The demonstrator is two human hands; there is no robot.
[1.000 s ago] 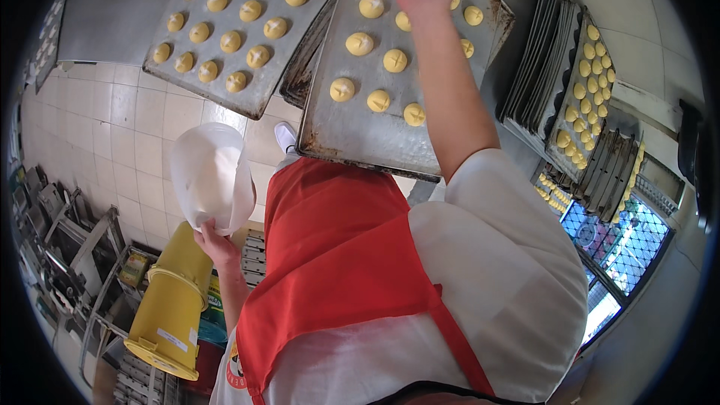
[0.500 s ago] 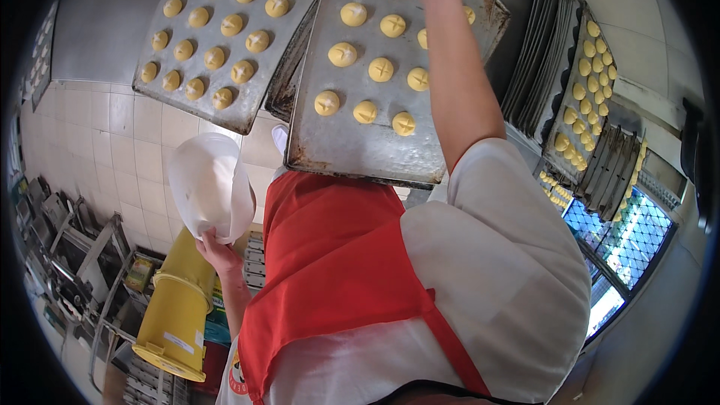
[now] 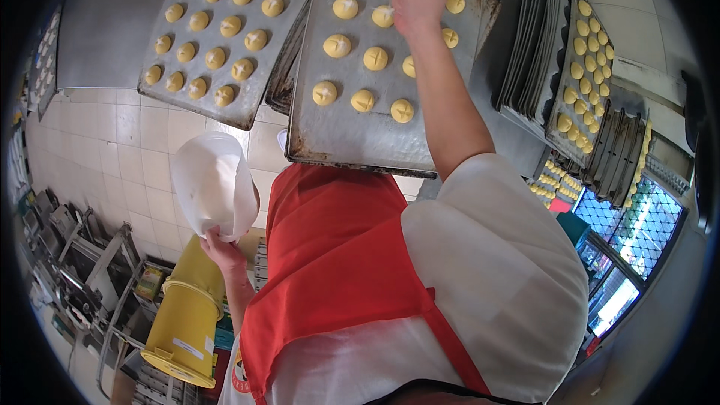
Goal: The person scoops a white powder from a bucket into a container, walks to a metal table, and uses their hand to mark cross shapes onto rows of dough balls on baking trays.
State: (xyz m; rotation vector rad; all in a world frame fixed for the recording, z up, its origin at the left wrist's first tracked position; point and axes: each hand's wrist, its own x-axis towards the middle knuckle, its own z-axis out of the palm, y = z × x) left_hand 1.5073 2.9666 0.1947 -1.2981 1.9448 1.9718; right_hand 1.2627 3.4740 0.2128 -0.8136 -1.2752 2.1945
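My left hand (image 3: 223, 253) grips the lower rim of a white plastic tub (image 3: 241, 206), tilted open; white powder (image 3: 216, 187) lies inside. My right hand (image 3: 420, 1) is over a metal baking tray (image 3: 352, 139) in front of me, its fingers drawn together; whatever is between them is too small to make out. Below its fingertips sits a round yellow dough bun (image 3: 382, 16) with white powder on top. Rows of similar buns cover the tray, several with a cross cut in the top. My right forearm hides part of the tray.
A second tray of buns (image 3: 244, 109) lies at the left, some dusted white. Stacked trays (image 3: 531, 45) and another bun tray (image 3: 559, 116) stand at the right. Yellow bins (image 3: 180, 330) and a metal rack (image 3: 101, 270) are at the lower left, on a tiled floor (image 3: 120, 131).
My right hand has come back from the tray's far edge toward me and slightly left, above the buns. My left hand still holds the tub in about the same place.
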